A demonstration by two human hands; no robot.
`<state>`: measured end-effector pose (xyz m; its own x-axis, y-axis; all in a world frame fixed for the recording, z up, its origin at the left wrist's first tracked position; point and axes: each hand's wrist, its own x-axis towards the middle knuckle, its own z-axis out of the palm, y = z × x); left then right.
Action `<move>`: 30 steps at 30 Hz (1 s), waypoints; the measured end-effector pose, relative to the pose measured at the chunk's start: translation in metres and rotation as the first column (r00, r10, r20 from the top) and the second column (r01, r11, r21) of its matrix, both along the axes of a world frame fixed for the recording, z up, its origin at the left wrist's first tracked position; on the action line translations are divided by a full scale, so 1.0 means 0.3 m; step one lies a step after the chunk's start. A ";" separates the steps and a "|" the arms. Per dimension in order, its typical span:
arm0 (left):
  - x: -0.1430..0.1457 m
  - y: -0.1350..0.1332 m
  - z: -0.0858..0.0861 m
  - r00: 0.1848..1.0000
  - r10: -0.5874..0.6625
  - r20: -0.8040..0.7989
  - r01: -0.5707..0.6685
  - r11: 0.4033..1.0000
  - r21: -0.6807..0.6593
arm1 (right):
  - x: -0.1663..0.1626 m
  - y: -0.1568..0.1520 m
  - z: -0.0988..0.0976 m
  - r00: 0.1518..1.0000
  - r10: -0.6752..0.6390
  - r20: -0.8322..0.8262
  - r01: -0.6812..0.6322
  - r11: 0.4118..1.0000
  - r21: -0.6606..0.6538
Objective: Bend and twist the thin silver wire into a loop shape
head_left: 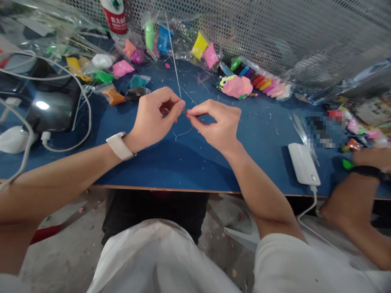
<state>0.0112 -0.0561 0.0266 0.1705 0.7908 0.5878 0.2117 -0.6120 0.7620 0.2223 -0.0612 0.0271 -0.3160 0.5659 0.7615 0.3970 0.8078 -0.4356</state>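
Observation:
My left hand (155, 116), with a white band on its wrist, is closed in a pinch on a thin silvery wire (173, 53). The wire's long straight part rises from those fingertips toward the mesh panel. Just to the right, my right hand (218, 124) pinches the wire's lower end with thumb and forefinger. The two sets of fingertips are almost touching above the blue tabletop (171, 162). Loose bits of bent wire (184, 133) lie beneath them. Beyond my right hand lies a pink clay figure (236, 86) with a yellow face and a round eye.
Bagged coloured clay (123, 68) lines the back, below a mesh panel (275, 36). A red-labelled bottle (115, 16) stands there. At left are a black device (53, 101) and white cables. A white power bank (303, 164) lies at right, near another person's arm (357, 199).

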 end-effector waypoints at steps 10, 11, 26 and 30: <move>0.013 0.025 -0.042 0.998 0.058 0.003 -0.058 0.992 0.113 | 0.011 0.002 -0.015 0.980 -0.074 0.186 0.029 0.972 0.233; 0.015 0.031 -0.050 0.999 0.049 0.012 -0.051 0.982 0.183 | 0.010 0.003 -0.016 0.976 -0.086 0.200 0.033 0.966 0.257; 0.027 -0.001 -0.042 0.994 0.106 -0.032 -0.104 0.993 0.048 | -0.072 -0.044 0.005 0.980 -0.083 -0.182 0.036 0.968 -0.248; 0.031 -0.002 -0.048 0.991 0.126 -0.035 -0.120 0.983 0.137 | -0.071 -0.009 -0.012 0.941 -0.103 -0.322 -0.063 0.883 -0.465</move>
<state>0.0205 -0.0567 0.0123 0.1046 0.7217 0.6843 0.3230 -0.6754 0.6630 0.2009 -0.0639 0.0236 -0.0799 0.8810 0.4664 0.1780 0.4729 -0.8629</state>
